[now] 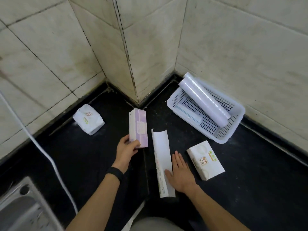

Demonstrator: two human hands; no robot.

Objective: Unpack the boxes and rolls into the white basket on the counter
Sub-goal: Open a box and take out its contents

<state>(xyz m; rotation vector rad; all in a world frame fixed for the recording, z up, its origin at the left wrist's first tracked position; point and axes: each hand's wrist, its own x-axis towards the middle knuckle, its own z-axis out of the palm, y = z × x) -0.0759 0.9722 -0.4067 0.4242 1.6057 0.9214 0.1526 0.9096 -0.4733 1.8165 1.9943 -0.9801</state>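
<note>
Right hand [180, 174] lay flat, fingers straight, thumb touching the long white carton [162, 157] at its 9 o'clock. Left hand [126, 151] gripped the purple box [139, 129]. White basket [233, 121], at 2 o'clock, held a roll [205, 100]; a tissue pack [205, 160] lay before it.

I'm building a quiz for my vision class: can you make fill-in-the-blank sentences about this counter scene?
The left hand holds the ___ box.
The right hand lies flat on the long ___ carton.
The roll rests in the basket on the ___ counter.
Missing: purple; white; black.
</note>
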